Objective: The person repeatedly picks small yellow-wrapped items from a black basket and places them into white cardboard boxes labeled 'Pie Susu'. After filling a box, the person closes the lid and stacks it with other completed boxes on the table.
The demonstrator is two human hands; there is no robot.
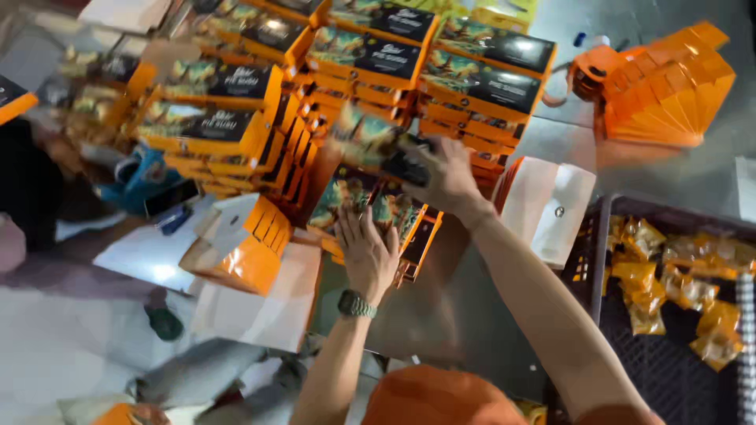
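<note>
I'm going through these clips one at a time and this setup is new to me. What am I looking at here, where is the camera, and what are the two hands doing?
There is no machine here: a person works with two bare hands, and the single camera sits on that person's head, looking down, so the arms reach in from the bottom edge. The picture is somewhat blurred by motion.

The left hand, with a watch at the wrist, rests flat on flat orange-and-black boxes lying in front of the person. The right hand grips another box of the same kind and holds it above them.

Behind stand tall stacks of the same boxes. To the right is a dark plastic crate with small orange packets inside. Folded orange cartons lie fanned out at top right, and white-and-orange flat cartons lie to the left.
</note>
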